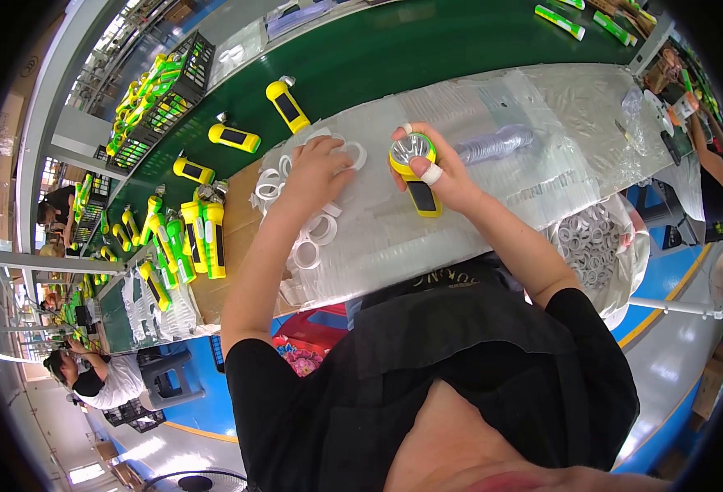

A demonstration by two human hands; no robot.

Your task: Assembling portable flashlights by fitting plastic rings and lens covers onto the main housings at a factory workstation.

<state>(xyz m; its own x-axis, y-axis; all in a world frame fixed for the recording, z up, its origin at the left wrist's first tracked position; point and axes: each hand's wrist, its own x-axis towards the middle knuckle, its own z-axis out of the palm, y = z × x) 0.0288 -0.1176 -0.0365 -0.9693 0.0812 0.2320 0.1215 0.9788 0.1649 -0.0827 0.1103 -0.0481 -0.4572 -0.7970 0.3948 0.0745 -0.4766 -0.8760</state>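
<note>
A yellow and green flashlight [424,197] with a silver reflector and a dark panel along its body is held in my right hand [443,168], reflector facing up. White tape wraps that hand's thumb and a finger. My left hand [319,172] reaches into loose white plastic rings [323,230] on the work surface, its fingers spread and partly curled over them. Whether a fingertip touches a ring, I cannot tell. To the right of the held flashlight lies a row of nested clear plastic discs [497,143].
Several flashlights [205,238] stand grouped at the left, and others [287,107] lie on the green belt [361,70]. A black crate [189,78] holds more. Right of the table [558,176], a bag of white rings [591,246] hangs open. Other people work left and right.
</note>
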